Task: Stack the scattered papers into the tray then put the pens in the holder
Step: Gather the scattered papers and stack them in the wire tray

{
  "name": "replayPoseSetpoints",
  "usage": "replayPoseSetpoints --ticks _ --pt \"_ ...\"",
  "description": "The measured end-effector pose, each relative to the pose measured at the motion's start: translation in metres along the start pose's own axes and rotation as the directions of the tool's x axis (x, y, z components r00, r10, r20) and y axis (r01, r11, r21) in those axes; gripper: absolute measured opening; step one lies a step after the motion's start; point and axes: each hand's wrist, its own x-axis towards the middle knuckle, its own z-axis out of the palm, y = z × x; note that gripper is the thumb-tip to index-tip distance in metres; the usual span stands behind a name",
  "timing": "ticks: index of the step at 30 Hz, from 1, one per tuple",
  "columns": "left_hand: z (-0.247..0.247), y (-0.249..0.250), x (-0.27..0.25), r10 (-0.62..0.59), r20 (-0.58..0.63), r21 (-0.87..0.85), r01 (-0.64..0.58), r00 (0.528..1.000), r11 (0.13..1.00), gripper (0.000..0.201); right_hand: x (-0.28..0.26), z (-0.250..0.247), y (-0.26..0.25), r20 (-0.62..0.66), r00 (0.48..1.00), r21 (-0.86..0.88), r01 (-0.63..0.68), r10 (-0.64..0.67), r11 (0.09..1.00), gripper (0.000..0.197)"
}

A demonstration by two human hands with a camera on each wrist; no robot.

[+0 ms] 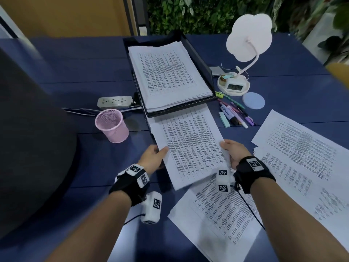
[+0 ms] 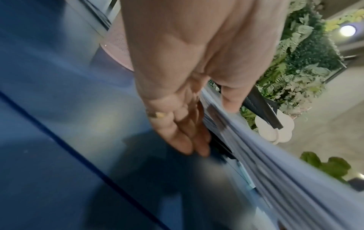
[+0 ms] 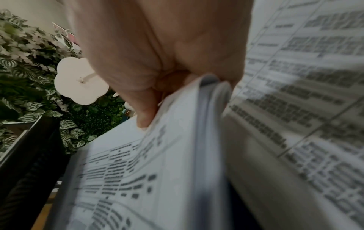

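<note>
Both hands grip printed paper stack, edges uneven, w/ dense tables.

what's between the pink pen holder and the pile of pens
In the head view, the held sheaf of papers and the black tray's front edge lie between the pink pen holder and the pens.

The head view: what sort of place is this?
Probably an office desk. A black paper tray holds printed sheets, a pink mesh pen holder stands beside it, and a white desk lamp with a clock stands nearby.
</note>
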Motion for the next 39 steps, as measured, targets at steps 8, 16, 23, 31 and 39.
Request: replayPoseSetpoints --ticks 8,16,23,31,39 --pt "-0.015 0.009 0.005 -0.098 0.351 -0.123 0.149 0.931 0.981 0.028 0.032 0.032 -0.045 -0.057 0.995 -0.027 0.084 -0.086 0.996 0.037" --pt "-0.022 0.029 0.045 0.02 0.05 -0.256 -0.007 0.999 0.967 0.036 0.039 0.056 -0.077 0.216 0.968 -0.13 0.158 -0.128 0.979 0.045" --pt "-0.021 0.041 0.066 0.069 -0.104 -0.277 -0.095 0.992 0.956 0.023 0.063 0.072 -0.084 0.023 0.979 -0.013 0.202 -0.202 0.979 0.032" --pt "-0.024 0.046 0.071 0.256 -0.327 0.11 -0.233 0.91 0.966 0.027 0.063 0.077 -0.081 -0.01 0.988 0.267 0.154 -0.157 0.951 0.036" --pt "-0.028 0.03 0.065 0.421 -0.134 0.612 -0.259 0.897 0.747 0.028 0.06 0.069 -0.069 -0.085 0.971 0.192 0.237 -0.224 0.952 0.035"
